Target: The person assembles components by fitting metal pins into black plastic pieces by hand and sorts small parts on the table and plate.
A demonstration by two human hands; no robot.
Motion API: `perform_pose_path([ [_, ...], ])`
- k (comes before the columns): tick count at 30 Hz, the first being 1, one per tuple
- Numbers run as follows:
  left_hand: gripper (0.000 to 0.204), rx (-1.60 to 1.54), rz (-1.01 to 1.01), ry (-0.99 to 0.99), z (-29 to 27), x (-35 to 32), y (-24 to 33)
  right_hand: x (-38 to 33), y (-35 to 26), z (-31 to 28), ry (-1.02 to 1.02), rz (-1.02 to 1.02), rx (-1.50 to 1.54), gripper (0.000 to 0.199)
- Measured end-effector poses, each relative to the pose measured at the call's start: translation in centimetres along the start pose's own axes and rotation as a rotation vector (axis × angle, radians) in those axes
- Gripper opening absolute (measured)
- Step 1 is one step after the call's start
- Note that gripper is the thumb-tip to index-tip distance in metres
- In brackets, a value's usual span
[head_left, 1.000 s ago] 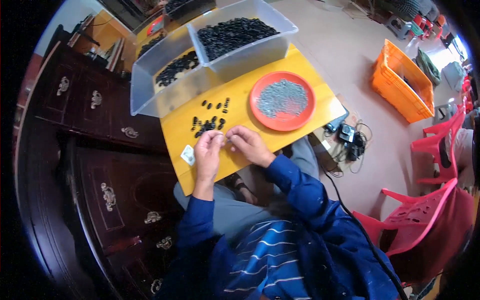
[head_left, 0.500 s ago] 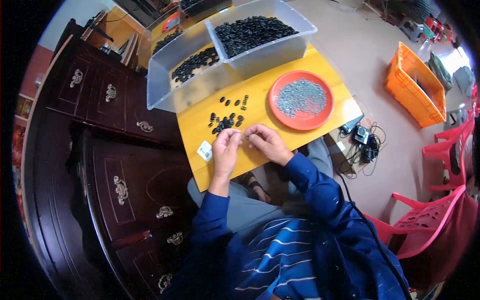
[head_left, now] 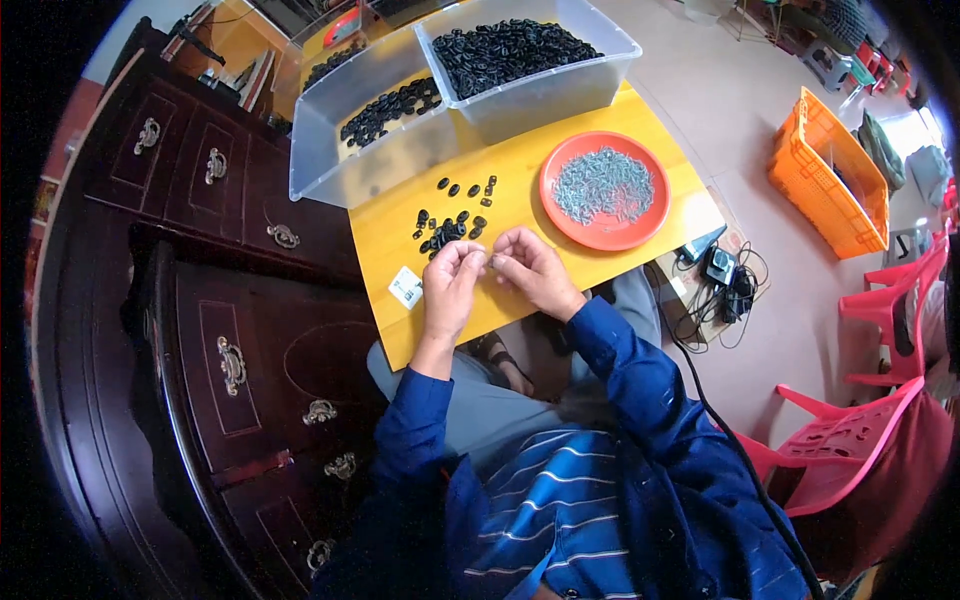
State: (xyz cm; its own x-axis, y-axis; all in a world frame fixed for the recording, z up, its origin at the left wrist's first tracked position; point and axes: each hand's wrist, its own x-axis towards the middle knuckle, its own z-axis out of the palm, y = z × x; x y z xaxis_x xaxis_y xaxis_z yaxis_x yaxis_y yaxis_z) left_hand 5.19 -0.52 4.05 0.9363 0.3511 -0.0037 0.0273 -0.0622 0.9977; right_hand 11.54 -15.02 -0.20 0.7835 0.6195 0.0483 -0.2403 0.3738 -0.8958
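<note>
Close together over the near edge of a yellow table [head_left: 390, 225], my left hand [head_left: 452, 290] and my right hand [head_left: 535, 272] have thumbs and forefingers pinched. Whatever small thing sits between the fingertips of each is too small and hidden to make out. Just beyond my left fingers lies a loose pile of small black oval pieces [head_left: 447, 232], with several more spread behind it. To the right of my right hand, a red round plate [head_left: 600, 241] holds many small grey metal pieces [head_left: 600, 183], thin and short like pins or screws.
Two translucent plastic bins stand at the table's back: the left bin [head_left: 325, 165] has some black pieces, the right bin [head_left: 540, 103] a heap. A white card [head_left: 405, 287] lies by my left hand. Dark drawers [head_left: 270, 370] flank the left; an orange crate [head_left: 830, 190] and pink chairs [head_left: 850, 445] stand right.
The view has shifted slightly. My hands stay over the table's near edge, fingertips still pinched and now slightly closer together. The black pieces and the plate look the same.
</note>
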Motion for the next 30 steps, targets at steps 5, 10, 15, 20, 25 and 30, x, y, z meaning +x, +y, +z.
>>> perform_pose_path([
  [5,0.008,0.009,0.012,-0.011,0.1,-0.2,0.2,0.0,-0.1,0.0,0.012,-0.001,0.006,0.013],
  [10,0.009,0.036,0.002,-0.020,-0.5,-0.3,-0.3,0.2,-0.3,0.3,0.018,0.011,-0.016,0.011],
  [15,0.009,0.033,0.002,-0.035,-0.6,-0.1,-0.3,0.2,-0.1,0.3,0.012,-0.012,-0.030,0.011],
  [20,0.009,0.054,-0.001,-0.045,-0.7,-0.2,-0.1,0.2,0.0,0.3,0.014,-0.005,-0.026,0.011],
  [25,0.009,0.083,0.013,-0.064,-0.9,-0.1,-0.1,0.4,0.2,0.4,0.017,-0.013,-0.025,0.011],
  [30,0.009,0.144,-0.005,-0.078,-0.9,-0.1,0.1,0.5,0.4,0.3,0.042,-0.018,-0.021,0.012],
])
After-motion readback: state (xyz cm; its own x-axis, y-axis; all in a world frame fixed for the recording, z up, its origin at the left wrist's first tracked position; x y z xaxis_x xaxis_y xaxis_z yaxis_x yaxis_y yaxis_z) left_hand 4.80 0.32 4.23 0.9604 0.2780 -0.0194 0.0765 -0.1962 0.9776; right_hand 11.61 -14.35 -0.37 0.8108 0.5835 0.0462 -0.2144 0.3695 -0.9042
